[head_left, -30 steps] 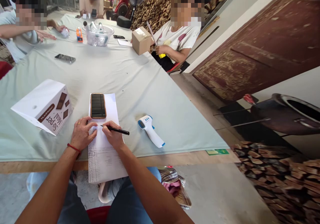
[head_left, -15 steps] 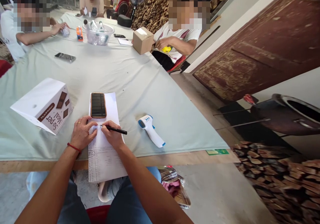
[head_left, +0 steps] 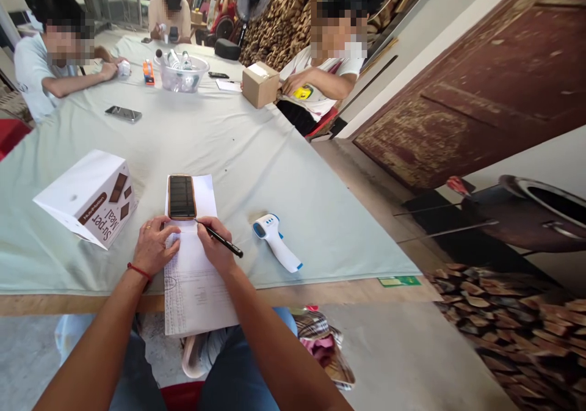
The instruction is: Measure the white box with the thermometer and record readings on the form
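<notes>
Left hand (head_left: 155, 244) lies spread on the paper (head_left: 195, 255), right hand (head_left: 215, 244) grips a black pen (head_left: 225, 242) (text (head_left: 176, 304) too small to read).

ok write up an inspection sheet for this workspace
surface: pale green cloth, wrinkled, over wooden tabletop
job's things: slim black pen; long white paper with faint print, overhanging the edge
clutter: black phone in orange case, on paper; white-and-blue plastic thermometer gun; white printed cardboard box
hands: left hand resting on paper; right hand gripping pen
cables: nothing seen on cloth
surroundings: split firewood, worn brown door, seated person at right
</notes>
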`<state>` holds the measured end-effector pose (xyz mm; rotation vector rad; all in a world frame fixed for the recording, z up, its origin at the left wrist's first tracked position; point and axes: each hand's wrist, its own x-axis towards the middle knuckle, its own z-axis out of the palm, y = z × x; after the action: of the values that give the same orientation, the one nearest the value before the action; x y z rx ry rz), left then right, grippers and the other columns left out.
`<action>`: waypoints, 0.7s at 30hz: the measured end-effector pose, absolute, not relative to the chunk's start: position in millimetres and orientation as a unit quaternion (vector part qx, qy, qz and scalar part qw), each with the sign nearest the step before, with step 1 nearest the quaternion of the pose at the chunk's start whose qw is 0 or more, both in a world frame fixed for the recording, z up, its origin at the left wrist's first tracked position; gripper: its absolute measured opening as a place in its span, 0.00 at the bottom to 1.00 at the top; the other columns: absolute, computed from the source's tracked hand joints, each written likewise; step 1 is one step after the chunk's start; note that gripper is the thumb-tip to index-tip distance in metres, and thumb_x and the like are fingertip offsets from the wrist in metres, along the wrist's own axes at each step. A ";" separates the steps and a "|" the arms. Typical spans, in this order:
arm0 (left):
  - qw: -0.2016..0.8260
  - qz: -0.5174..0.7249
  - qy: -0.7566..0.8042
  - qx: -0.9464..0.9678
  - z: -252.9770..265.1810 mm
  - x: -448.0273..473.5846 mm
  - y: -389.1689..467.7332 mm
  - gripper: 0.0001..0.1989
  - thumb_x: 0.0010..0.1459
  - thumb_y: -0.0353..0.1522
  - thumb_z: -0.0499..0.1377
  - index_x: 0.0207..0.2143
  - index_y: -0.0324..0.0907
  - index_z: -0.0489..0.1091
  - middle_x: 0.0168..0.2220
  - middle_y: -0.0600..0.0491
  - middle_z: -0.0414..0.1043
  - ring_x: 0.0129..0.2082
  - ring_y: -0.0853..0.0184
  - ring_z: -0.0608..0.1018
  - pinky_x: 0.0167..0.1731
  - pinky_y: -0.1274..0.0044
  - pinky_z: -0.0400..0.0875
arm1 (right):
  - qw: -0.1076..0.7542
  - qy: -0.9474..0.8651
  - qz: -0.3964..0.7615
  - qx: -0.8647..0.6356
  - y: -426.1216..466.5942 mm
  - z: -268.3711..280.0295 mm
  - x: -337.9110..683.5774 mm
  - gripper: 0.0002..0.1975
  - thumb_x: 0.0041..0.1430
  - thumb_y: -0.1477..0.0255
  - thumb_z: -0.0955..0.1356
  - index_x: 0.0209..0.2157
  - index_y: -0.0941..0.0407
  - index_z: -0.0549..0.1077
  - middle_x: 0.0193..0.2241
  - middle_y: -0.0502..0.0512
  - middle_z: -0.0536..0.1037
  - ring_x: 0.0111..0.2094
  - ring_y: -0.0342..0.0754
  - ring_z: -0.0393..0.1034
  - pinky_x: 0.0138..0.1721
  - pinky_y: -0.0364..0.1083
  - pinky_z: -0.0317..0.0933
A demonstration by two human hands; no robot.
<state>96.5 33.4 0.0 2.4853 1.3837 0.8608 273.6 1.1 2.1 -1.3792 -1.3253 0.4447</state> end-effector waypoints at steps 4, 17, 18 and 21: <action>0.058 0.332 0.441 0.831 0.3 95.4 33.1 0.07 0.54 0.32 0.61 0.36 0.45 0.76 0.48 0.47 0.70 0.47 0.60 0.73 0.52 0.64 0.66 | 0.453 -0.644 0.074 -0.612 -0.8 0.0 305.9 0.14 0.63 0.72 0.60 0.43 0.56 0.75 0.39 0.58 0.77 0.41 0.49 0.71 0.45 0.47 0.65; -0.149 0.664 0.531 0.505 3.3 20.8 52.8 0.57 0.46 0.47 0.69 0.67 0.36 0.39 0.66 0.33 0.39 0.69 0.43 0.46 0.66 0.45 0.37 | 0.267 -0.581 -0.106 -0.762 -23.4 14.1 357.2 0.25 0.59 0.79 0.63 0.59 0.59 0.67 0.53 0.66 0.69 0.53 0.58 0.62 0.52 0.53 0.57; -0.075 0.663 0.543 0.510 0.2 17.1 58.8 0.57 0.46 0.47 0.69 0.67 0.38 0.38 0.66 0.33 0.40 0.69 0.44 0.49 0.67 0.46 0.40 | 0.256 -0.536 -0.105 -0.798 -28.2 18.3 362.5 0.25 0.59 0.76 0.65 0.59 0.60 0.66 0.54 0.68 0.68 0.55 0.60 0.61 0.52 0.55 0.56; 0.054 0.682 0.533 0.498 2.6 19.1 65.1 0.54 0.45 0.44 0.70 0.65 0.40 0.43 0.63 0.35 0.51 0.64 0.49 0.61 0.66 0.51 0.55 | 0.176 -0.441 -0.035 -0.879 -37.6 25.6 380.8 0.29 0.58 0.66 0.70 0.58 0.66 0.65 0.53 0.75 0.67 0.55 0.65 0.61 0.51 0.57 0.57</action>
<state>19.1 65.1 2.6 1.5146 1.6189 2.0717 380.8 -37.6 25.6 -2.4906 -1.2491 -0.0982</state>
